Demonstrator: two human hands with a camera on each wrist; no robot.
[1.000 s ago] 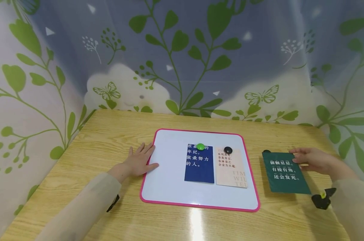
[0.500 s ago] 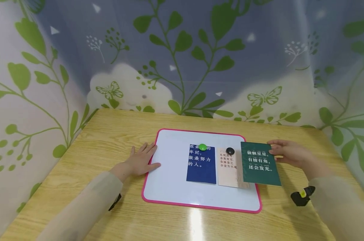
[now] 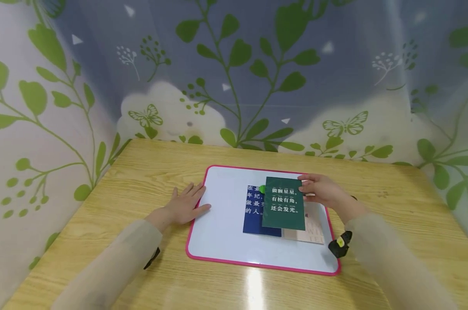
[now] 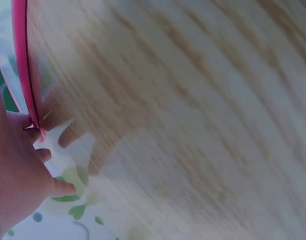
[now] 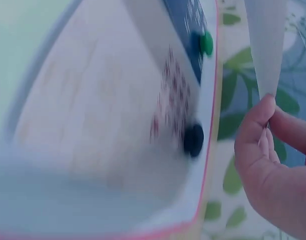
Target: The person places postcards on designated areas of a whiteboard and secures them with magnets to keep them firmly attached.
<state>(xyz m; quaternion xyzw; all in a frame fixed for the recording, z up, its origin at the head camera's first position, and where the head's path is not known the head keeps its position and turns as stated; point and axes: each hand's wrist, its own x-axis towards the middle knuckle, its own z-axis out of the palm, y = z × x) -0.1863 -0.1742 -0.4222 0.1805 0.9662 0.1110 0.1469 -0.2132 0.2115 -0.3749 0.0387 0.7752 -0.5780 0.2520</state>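
My right hand [image 3: 324, 192] pinches the right edge of a dark green card [image 3: 283, 220] with white Chinese writing. It holds the card above a pink-rimmed whiteboard [image 3: 216, 219], in front of a navy card [image 3: 253, 224] and a cream card [image 3: 313, 227]. A green round magnet [image 3: 262, 189] sits at the top of the navy card, partly covered. On the cream card, a black round magnet [image 5: 194, 140] shows in the right wrist view; in the head view it is hidden. My left hand [image 3: 181, 208] lies with fingers spread against the board's left edge, thumb over the rim.
The board lies on a wood-grain table [image 3: 149, 168]. A dark object [image 3: 354, 197], mostly hidden behind the right wrist, is on the table to the right. Leaf-patterned cloth [image 3: 203, 103] hangs behind the table and along both sides. Each wrist wears a black device [image 3: 340, 244].
My right hand has carried the green card leftward from beside the board to over the two cards. The left hand stays at the board's edge. The view has shifted slightly.
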